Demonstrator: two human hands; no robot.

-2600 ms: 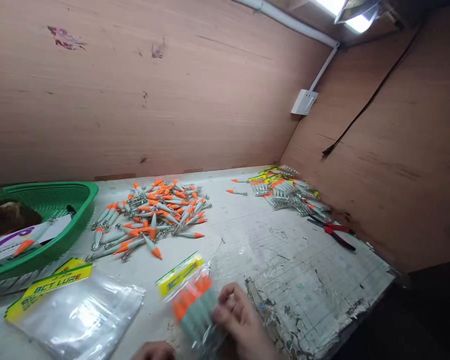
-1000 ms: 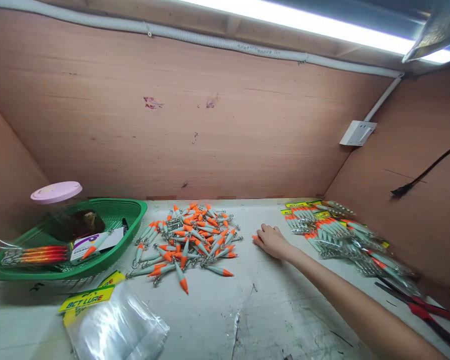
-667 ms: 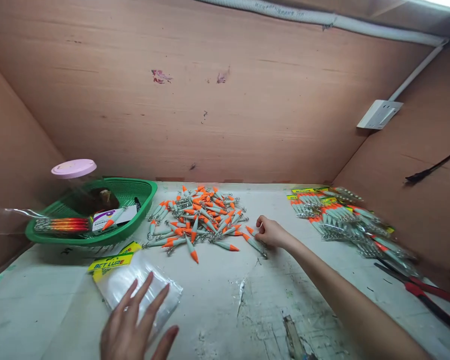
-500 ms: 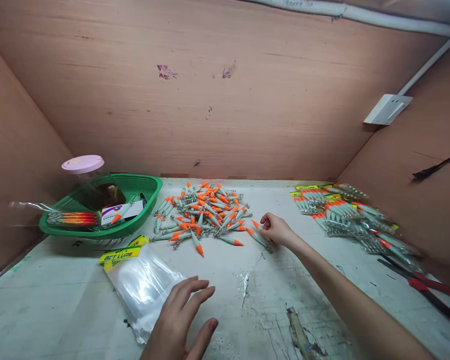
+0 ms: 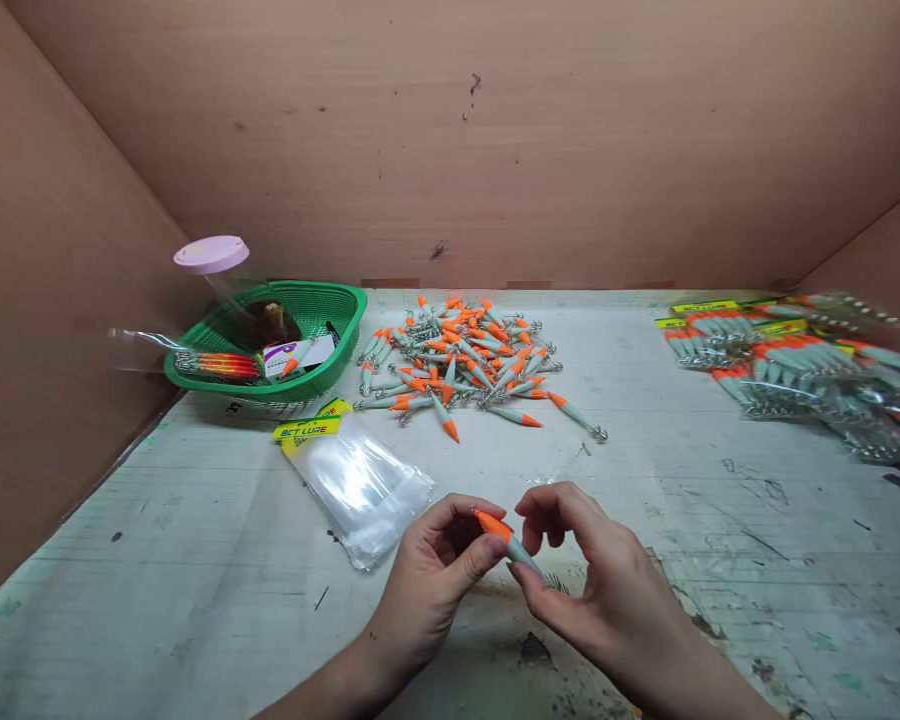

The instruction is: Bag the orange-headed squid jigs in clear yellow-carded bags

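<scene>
Both hands hold one fishing lure [image 5: 508,538], pale green with an orange tip, just above the near part of the table. My left hand [image 5: 433,578] pinches its orange end between thumb and fingers. My right hand [image 5: 592,590] grips the pale body from the other side. A heap of the same loose lures [image 5: 465,360] lies farther back at the table's middle. A stack of clear bags with yellow "BCT LURE" headers [image 5: 352,478] lies just left of my left hand.
A green basket [image 5: 343,340] at the back left holds a pink-lidded jar [image 5: 214,262], a box and a packet of red lures. Filled lure packets [image 5: 787,365] pile up at the right. Wooden walls close in the worn white table [image 5: 157,540] on three sides.
My right hand took a lure from beside the heap and drew it back to the near table edge. My left hand left the bags and joined it on the lure. The view tilted down.
</scene>
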